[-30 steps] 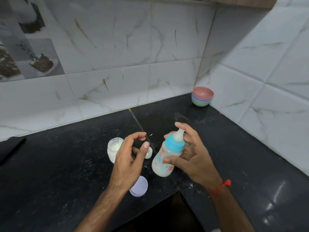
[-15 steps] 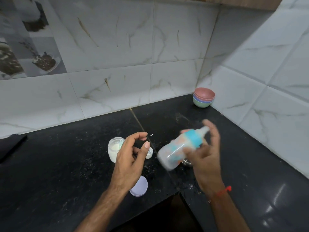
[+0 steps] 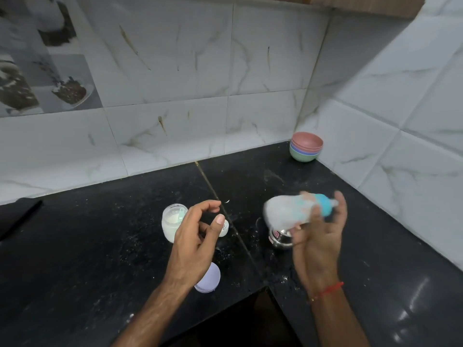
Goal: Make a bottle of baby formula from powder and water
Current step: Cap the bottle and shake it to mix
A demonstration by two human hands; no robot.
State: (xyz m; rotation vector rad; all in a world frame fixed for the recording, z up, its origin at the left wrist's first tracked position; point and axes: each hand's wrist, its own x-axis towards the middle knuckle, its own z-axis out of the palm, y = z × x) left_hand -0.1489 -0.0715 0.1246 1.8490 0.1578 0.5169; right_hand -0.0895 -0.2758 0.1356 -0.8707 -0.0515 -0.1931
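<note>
Lilac lid: lay on the counter under the left wrist. Left hand: hovered loosely curled, holding nothing. Right hand: gripped the blurred baby bottle, apparently tilted sideways. Powder jar: stood just beyond the left hand.

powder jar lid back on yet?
No: the powder jar stands open on the counter with a scoop inside, and the lilac lid lies apart near the left wrist.
</note>
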